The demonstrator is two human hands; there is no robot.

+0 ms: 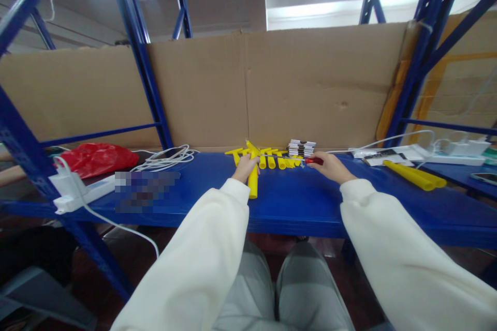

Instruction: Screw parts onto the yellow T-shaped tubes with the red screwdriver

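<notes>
My left hand (244, 167) is closed around a yellow T-shaped plastic piece (253, 185), whose wide tube points toward me. In my right hand (330, 167) is a screwdriver with a red handle (316, 161); its thin shaft runs left toward the yellow piece. Whether the tip touches the piece cannot be made out. Just behind my hands, several similar yellow T-shaped pieces (272, 162) lie in a row. Small metal bits, too small to name, lie near the screwdriver handle.
A stack of black-and-white small boxes or cards (301, 148) stands by the cardboard wall (310, 88). Yellow cones (413, 175) lie right on the blue table (295, 204). At left are a red plastic bag (97, 158), a white cable coil (171, 157) and a power strip (91, 191).
</notes>
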